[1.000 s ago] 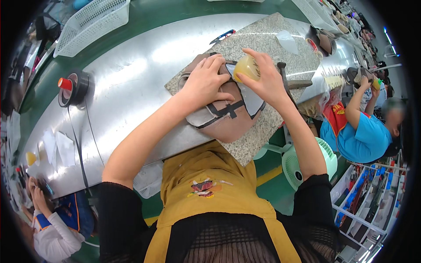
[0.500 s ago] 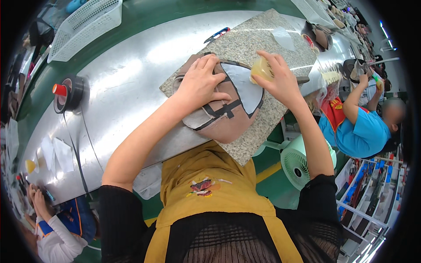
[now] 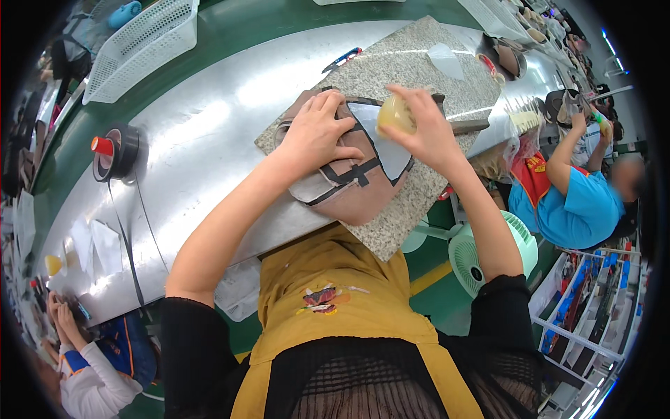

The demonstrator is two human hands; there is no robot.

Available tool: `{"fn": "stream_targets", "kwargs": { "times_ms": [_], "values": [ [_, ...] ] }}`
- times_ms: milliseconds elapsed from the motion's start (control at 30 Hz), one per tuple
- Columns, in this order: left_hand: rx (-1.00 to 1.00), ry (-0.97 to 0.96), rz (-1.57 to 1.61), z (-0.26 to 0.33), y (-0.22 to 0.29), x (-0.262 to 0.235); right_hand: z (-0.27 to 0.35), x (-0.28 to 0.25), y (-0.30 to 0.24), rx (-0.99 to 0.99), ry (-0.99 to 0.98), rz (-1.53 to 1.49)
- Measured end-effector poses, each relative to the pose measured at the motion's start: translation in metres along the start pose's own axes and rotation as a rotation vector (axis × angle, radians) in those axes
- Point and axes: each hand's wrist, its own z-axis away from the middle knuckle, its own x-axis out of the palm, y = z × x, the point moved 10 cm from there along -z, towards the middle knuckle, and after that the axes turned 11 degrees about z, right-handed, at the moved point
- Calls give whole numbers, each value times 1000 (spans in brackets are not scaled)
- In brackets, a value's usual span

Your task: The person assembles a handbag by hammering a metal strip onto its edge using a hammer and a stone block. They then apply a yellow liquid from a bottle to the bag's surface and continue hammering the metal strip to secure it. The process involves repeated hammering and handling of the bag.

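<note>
In the head view, the brown piece [image 3: 363, 202] lies on the speckled slab [image 3: 412, 63], beneath the left hand [image 3: 317, 133], its fingers extended, thumb apart. The right hand [image 3: 423, 129] holds the yellowish block [image 3: 395, 116] between thumb and curved fingers, over the piece's pale patch [image 3: 396, 155].

Head camera: worn on the person's head, left one of a side-by-side fisheye pair.
Facing: steeply down past the mustard-yellow cloth apron [image 3: 335, 286] to the shiny silver metal table [image 3: 195, 140].
Nearness: close above the bare left hand [image 3: 316, 134] and bare right hand [image 3: 427, 134], both above picture centre.
Rim: the table's far edge bows; black corners surround the view.
</note>
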Motion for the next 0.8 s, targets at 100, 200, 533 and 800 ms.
{"fn": "stream_targets", "kwargs": {
  "times_ms": [100, 200, 533, 800],
  "values": [
    [16, 3, -7, 0, 0, -1, 14, -3, -10, 39, -229, -19],
    [40, 10, 2, -2, 4, -3, 22, -13, 9, 65, -167, 45],
    [39, -4, 25, 3, -6, 6, -44, -79, 99, 116, 281, 165],
    [13, 11, 15, -1, -4, 2, -128, -54, 240, 217, 224, 321]
  ]
}}
